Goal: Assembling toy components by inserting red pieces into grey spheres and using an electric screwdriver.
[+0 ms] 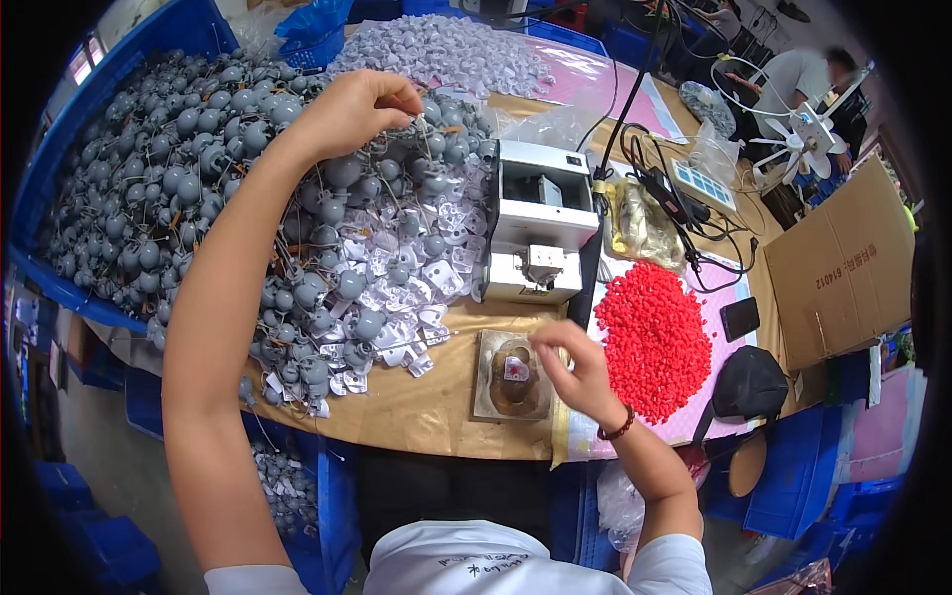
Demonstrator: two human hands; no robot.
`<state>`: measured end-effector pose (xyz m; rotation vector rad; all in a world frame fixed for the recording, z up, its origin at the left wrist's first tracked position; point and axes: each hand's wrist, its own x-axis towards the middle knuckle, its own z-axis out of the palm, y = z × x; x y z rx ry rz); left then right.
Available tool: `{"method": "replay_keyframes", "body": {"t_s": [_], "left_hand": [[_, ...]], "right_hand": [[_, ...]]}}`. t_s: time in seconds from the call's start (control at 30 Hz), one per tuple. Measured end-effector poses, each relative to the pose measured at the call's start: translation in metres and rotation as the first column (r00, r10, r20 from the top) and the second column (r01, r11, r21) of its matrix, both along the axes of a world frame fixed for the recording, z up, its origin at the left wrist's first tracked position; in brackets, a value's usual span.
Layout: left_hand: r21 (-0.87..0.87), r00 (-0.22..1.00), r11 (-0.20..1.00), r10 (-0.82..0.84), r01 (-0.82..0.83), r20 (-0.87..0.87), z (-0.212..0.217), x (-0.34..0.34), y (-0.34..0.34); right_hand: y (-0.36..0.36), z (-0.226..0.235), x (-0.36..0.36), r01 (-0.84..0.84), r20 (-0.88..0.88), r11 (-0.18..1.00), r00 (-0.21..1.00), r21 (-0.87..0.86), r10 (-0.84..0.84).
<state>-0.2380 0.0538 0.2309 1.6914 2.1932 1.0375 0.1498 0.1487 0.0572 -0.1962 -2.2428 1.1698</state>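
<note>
Left hand (362, 111) curls over grey bulb-shaped parts (213, 159), right hand (585, 379) beside the metal fixture (485, 382); whether either grips anything, I cannot tell. Picking seems underway, calling for a tangle-free lift.

I observe a brown cardboard box (843, 263) right of a flat black rectangular phone (739, 319), a rounded black fabric item (751, 382) near both, and a white-bladed fan (813, 131) beyond.

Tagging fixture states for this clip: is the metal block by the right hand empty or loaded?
Loaded: a small whitish piece, with red on it, lies in the hollow of the metal block.
</note>
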Motion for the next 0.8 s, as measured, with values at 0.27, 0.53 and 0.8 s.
{"method": "replay_keyframes", "body": {"t_s": [0.27,0.53,0.8], "left_hand": [[0.236,0.981,0.954,-0.193,0.186,0.009,0.02,0.066,-0.009],[0.275,0.999,0.961,-0.001,-0.014,0.053,-0.032,0.059,-0.029],[0.104,0.867,0.962,0.274,-0.254,-0.415,-0.089,0.081,-0.022]], "right_hand": [[0.011,0.108,-0.136,0.147,-0.383,0.981,0.92,0.124,-0.09],[0.023,0.094,-0.177,-0.069,-0.01,0.842,0.997,-0.536,0.075],[0.036,0.081,-0.163,-0.081,-0.059,0.719,0.997,-0.69,0.055]]}}
